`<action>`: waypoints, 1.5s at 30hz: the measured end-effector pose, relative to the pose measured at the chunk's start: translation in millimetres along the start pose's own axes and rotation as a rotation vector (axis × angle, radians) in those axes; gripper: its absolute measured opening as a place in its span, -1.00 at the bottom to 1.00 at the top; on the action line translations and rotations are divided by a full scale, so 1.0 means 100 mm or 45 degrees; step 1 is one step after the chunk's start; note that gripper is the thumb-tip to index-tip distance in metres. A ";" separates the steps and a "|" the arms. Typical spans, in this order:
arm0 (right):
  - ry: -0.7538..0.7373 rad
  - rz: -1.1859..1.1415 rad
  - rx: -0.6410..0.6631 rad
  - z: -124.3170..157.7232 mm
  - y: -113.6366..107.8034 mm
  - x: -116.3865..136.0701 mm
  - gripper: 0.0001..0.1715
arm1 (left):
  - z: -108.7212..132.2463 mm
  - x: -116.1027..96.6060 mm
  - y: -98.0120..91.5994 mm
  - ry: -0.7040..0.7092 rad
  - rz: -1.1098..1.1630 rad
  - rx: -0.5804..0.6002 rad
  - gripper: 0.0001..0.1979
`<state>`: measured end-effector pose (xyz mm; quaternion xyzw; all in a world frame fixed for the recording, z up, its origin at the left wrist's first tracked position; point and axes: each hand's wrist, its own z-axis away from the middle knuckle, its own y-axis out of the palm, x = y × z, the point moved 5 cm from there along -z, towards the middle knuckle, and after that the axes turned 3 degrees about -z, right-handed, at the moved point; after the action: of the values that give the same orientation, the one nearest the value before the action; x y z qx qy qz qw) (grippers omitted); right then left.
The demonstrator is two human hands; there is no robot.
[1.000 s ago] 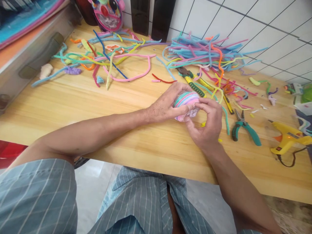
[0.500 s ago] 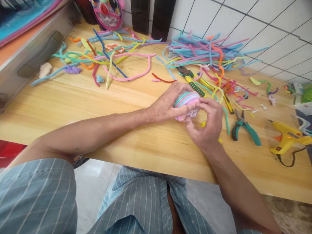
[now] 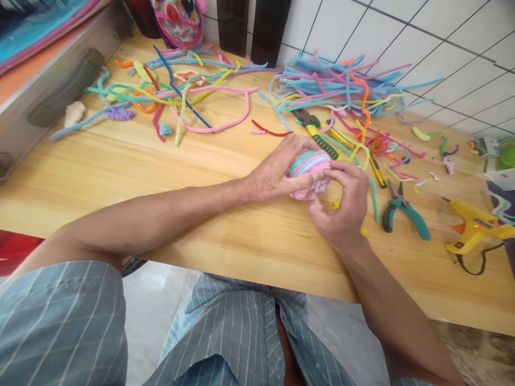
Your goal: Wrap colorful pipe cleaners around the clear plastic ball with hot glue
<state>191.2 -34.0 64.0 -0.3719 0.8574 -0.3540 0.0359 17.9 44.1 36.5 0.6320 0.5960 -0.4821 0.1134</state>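
A rounded piece of coiled pipe cleaners, striped in pink, teal and lilac, is held just above the wooden table. My left hand wraps round it from the left, fingers over the far side and thumb across the near face. On the right, my right hand pinches its edge with thumb and fingertips. The piece's underside is hidden by my hands. Right behind it lie pliers with yellow and green handles.
A heap of pipe cleaners lies by the tiled wall, with more strands at the back left. Teal-handled pliers, a yellow cutter and a yellow glue gun lie to the right. A clear plastic case borders the left.
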 end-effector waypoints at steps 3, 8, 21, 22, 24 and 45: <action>-0.025 -0.005 -0.013 0.00 -0.01 0.00 -0.40 | 0.00 0.00 0.00 0.004 -0.005 -0.003 -0.29; -0.036 -0.001 -0.008 0.00 0.00 0.01 -0.40 | 0.00 -0.02 0.00 0.018 -0.006 -0.002 -0.30; -0.001 -0.075 -0.017 -0.02 -0.01 0.01 -0.45 | 0.00 0.01 -0.01 -0.017 -0.021 -0.001 -0.28; 0.008 -0.109 -0.021 -0.02 -0.01 0.00 -0.44 | 0.00 0.01 0.00 -0.013 -0.022 -0.002 -0.28; 0.043 -0.174 -0.013 -0.02 -0.01 -0.02 -0.42 | -0.01 0.00 0.00 0.002 -0.022 -0.008 -0.29; 0.118 -0.282 0.003 0.02 0.00 -0.14 -0.55 | 0.02 0.03 0.02 0.093 -0.104 -0.046 -0.37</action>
<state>201.7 -25.8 59.4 -0.4474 0.8115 -0.3734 -0.0427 18.5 44.0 32.7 0.6223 0.6336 -0.4521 0.0831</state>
